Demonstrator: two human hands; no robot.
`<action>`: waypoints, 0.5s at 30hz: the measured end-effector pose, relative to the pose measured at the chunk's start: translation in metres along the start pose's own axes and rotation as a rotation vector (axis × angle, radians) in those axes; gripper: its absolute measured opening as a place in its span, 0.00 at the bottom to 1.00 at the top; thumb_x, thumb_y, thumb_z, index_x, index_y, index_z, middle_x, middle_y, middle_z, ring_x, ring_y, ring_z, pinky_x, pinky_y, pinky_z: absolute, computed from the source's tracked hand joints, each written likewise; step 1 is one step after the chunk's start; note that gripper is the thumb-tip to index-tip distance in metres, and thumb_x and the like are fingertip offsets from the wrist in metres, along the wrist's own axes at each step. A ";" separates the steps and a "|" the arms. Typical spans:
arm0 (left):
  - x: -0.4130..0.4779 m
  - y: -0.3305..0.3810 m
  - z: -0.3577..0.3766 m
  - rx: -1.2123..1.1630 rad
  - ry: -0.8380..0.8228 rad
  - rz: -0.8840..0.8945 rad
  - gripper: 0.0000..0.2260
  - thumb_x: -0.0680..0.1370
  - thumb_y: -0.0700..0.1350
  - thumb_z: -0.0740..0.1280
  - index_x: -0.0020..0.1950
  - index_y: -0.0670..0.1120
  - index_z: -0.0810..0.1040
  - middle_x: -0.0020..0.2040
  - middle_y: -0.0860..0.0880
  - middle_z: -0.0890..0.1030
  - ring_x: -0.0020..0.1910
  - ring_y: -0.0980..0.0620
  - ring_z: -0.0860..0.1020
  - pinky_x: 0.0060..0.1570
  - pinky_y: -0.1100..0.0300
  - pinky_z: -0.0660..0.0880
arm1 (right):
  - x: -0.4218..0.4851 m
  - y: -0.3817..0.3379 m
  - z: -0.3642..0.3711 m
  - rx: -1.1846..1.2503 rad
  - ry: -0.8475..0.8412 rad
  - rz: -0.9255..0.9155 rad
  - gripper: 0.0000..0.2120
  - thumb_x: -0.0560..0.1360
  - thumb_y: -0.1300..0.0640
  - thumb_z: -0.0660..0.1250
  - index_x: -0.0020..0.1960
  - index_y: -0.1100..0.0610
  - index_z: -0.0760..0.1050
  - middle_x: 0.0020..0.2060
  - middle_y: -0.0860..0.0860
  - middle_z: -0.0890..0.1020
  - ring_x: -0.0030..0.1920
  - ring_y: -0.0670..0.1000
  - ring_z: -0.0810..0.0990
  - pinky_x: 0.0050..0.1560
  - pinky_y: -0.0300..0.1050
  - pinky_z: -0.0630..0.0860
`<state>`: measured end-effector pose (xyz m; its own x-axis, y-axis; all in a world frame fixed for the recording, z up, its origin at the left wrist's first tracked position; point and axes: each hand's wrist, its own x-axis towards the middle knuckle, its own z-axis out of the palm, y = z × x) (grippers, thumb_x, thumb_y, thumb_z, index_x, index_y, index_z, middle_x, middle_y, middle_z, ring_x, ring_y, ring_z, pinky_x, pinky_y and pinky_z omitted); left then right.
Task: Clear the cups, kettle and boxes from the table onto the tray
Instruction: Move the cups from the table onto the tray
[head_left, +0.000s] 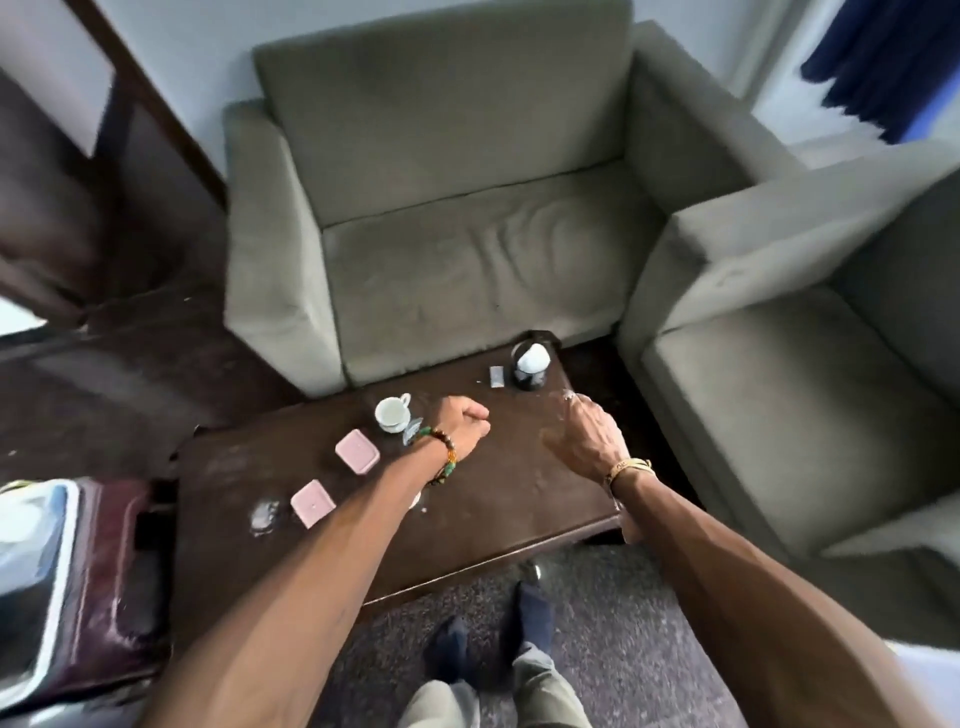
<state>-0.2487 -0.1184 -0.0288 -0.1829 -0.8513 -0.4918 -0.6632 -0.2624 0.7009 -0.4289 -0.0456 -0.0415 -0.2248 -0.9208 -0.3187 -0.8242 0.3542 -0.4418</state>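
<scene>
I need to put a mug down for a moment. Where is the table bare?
Bare wood lies between the left hand and right hand, down to the table near edge. Crowded left: cup, two pink boxes; kettle in the far right corner.

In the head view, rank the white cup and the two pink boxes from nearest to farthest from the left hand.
1. The white cup, just to the left of the left hand.
2. The pink box by the cup, left of the wrist.
3. The second pink box, farthest left and closest to the person.
</scene>
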 end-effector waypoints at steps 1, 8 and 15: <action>0.004 -0.008 -0.008 -0.024 0.029 -0.036 0.10 0.74 0.34 0.68 0.54 0.37 0.81 0.48 0.38 0.83 0.38 0.52 0.77 0.30 0.73 0.70 | 0.011 -0.006 0.006 -0.006 -0.029 -0.038 0.27 0.73 0.50 0.70 0.69 0.56 0.70 0.62 0.56 0.79 0.62 0.59 0.78 0.58 0.49 0.74; 0.001 -0.069 -0.066 -0.150 0.227 -0.198 0.06 0.72 0.35 0.69 0.47 0.39 0.82 0.42 0.42 0.80 0.40 0.46 0.78 0.40 0.60 0.76 | 0.062 -0.071 0.040 -0.064 -0.189 -0.271 0.27 0.75 0.50 0.69 0.71 0.56 0.69 0.65 0.57 0.77 0.65 0.59 0.76 0.62 0.50 0.73; -0.014 -0.149 -0.089 -0.266 0.354 -0.414 0.08 0.72 0.40 0.71 0.50 0.45 0.83 0.47 0.42 0.85 0.48 0.43 0.83 0.52 0.50 0.80 | 0.072 -0.122 0.089 -0.102 -0.305 -0.370 0.21 0.74 0.51 0.67 0.64 0.60 0.73 0.58 0.59 0.81 0.58 0.62 0.79 0.54 0.51 0.75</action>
<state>-0.0829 -0.1078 -0.0810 0.3345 -0.7419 -0.5811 -0.4152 -0.6696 0.6159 -0.2981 -0.1403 -0.0850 0.2431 -0.8865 -0.3938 -0.8701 -0.0198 -0.4925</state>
